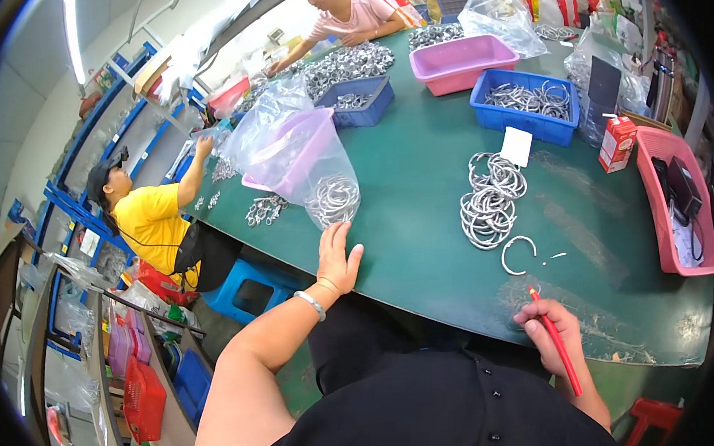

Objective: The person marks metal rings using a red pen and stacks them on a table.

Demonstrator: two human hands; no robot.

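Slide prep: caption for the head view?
Right hand holding a slim red pencil-shaped tool near heaped silver metal rings; left hand at a clear plastic bag of rings.

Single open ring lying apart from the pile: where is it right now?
In the head view, the single open ring lies right of centre on the green table, between the ring pile and the right hand.

Print on the red carton [618, 143] is too small to read.

The left hand [337, 265] stretches forward, palm apparently down; the right hand [567, 330] curls in a grip.
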